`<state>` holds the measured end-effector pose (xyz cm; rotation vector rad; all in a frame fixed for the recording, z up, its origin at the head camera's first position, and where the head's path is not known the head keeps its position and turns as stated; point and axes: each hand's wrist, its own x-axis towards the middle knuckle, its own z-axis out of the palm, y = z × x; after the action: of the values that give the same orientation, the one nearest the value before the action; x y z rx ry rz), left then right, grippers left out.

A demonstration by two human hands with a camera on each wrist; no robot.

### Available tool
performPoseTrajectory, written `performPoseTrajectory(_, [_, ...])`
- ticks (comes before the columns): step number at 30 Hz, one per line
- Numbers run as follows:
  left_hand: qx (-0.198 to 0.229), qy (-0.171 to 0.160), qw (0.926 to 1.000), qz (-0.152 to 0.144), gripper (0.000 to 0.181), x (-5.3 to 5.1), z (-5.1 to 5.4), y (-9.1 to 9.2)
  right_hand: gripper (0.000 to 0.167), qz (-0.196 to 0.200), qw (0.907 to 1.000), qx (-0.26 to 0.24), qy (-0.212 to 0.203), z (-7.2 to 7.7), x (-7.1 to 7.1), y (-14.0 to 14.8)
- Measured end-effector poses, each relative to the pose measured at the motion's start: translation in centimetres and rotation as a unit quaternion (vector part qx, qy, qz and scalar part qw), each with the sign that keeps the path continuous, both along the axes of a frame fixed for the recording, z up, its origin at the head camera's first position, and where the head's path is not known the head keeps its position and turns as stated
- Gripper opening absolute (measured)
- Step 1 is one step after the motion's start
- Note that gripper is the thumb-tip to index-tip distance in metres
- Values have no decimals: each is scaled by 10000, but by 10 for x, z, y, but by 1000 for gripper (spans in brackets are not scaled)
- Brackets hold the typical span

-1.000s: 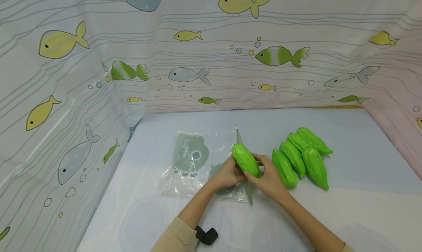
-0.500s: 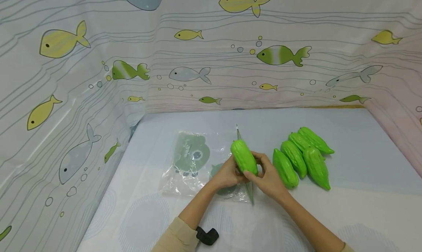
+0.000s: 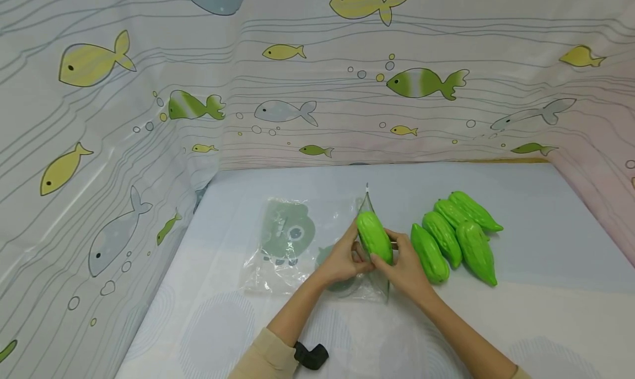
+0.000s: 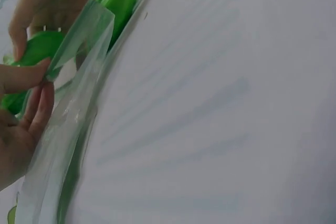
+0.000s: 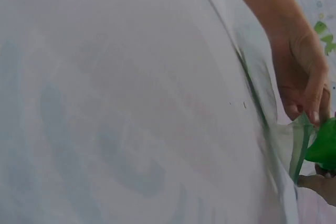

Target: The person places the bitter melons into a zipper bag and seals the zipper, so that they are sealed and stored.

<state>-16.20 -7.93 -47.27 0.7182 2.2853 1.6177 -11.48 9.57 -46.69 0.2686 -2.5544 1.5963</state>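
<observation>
A plastic zip bag (image 3: 288, 236) with a printed green cartoon figure lies on the table, its right-hand mouth held apart. My left hand (image 3: 342, 260) pinches one edge of that mouth; in the left wrist view, thumb and fingers grip the green seal strip (image 4: 55, 69). My right hand (image 3: 407, 266) holds a bright green ridged bitter melon (image 3: 373, 237) at the bag's mouth, thumb on its near end. The melon slants away from me, its far end at the opening. How far it sits inside the bag cannot be told. Several like bitter melons (image 3: 475, 249) lie just right of my right hand.
The light, patterned cloth covers the table (image 3: 238, 335). A fish-print curtain (image 3: 317, 81) rises behind the table and on both sides. A black device (image 3: 311, 356) is at my left wrist.
The bag's mouth has been drawn rightward and spread by my left hand. The bitter melon has shifted slightly right and now sits against the opening. The pile has stayed put.
</observation>
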Motion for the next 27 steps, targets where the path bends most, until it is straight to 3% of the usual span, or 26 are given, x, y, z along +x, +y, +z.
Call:
performPoseTrajectory(7, [17,-213,9998,50,113,2,5,-2,65,-130,9993,311,-170,-2,-2,-1])
performPoseTrajectory(13, [-98,-113,9999,-59,111,7,13,-1,67,-177,9972,473,-549,0,-4,0])
performPoseTrajectory(20, [-208,-56,9996,-204,103,20,56,2,70,-139,9950,679,-714,-1,-7,1])
performPoseTrajectory(23, [-220,-70,9996,-180,101,22,64,4,71,-84,9949,519,-856,-2,-8,1])
performPoseTrajectory(27, [-199,-104,9997,-79,103,13,45,4,58,-7,9928,82,-1194,-1,-6,1])
